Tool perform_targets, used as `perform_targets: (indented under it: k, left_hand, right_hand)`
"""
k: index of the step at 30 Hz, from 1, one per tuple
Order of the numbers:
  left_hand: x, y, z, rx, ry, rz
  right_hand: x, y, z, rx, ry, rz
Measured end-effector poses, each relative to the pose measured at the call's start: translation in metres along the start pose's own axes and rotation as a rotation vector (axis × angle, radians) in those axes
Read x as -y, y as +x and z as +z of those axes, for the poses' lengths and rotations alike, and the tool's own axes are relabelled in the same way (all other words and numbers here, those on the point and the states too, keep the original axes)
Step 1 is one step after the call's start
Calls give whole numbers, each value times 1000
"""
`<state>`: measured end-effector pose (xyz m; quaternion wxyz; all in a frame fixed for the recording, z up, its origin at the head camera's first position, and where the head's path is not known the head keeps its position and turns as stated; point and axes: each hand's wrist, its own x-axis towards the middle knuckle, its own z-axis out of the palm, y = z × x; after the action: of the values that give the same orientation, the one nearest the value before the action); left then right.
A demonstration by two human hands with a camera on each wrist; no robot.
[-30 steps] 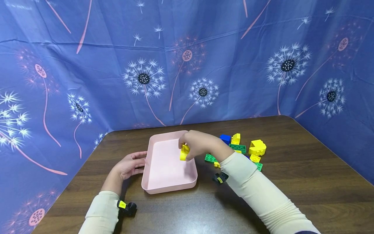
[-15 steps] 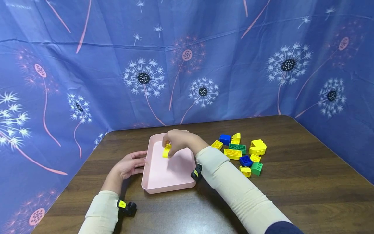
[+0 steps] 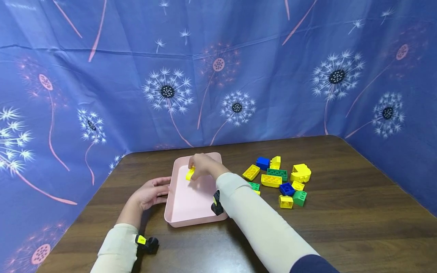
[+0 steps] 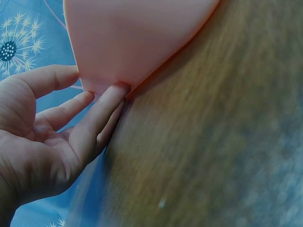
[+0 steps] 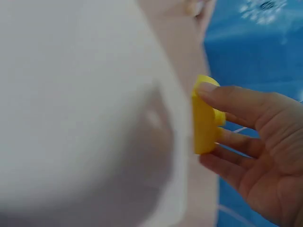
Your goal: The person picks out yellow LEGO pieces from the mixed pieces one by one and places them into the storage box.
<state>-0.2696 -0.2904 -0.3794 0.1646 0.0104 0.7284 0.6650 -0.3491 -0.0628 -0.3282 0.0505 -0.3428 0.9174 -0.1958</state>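
A pink rectangular tray (image 3: 194,221) lies on the brown table. My left hand (image 3: 152,194) touches its left outer wall, fingers mostly straight; in the left wrist view the fingertips (image 4: 122,88) press against that pink side. Over the far part of the tray, my right hand (image 3: 204,167) pinches a yellow toy building brick (image 3: 189,174) between thumb and fingers. The right wrist view shows this brick (image 5: 205,118) held on edge, its studs toward the palm, close over the tray floor.
Loose toy bricks are spread right of the tray: a blue one (image 3: 263,163), a dark green one (image 3: 277,174), a curved yellow one (image 3: 301,173) and several others. The right sleeve (image 3: 252,212) crosses the tray's right rim. A blue dandelion-print cloth (image 3: 273,68) hangs behind the table.
My right hand has carried the yellow brick leftward across the tray and slightly lower, uncovering more bricks on the right. The left hand stays at the tray's side.
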Motion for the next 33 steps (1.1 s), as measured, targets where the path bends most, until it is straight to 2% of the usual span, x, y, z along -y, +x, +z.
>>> perform_targets:
  k: [6,15,22,30,33]
  left_hand:
    - [1,-1,-2,18,15,20]
    - [3,-1,-2,39,4,38]
    - [3,0,-2,41,3,30]
    - [4,1,-3,33,15,31]
    - [4,0,-3,30,18,30]
  right_hand:
    - [-8,4,12,-59,-44,112]
    - [-13,5,15,-28,-82,206]
    - [-13,2,10,-16,-112,185]
    - [-7,-9,-14,-28,-143,144]
    - [-7,-15,-22,-34,-125,125]
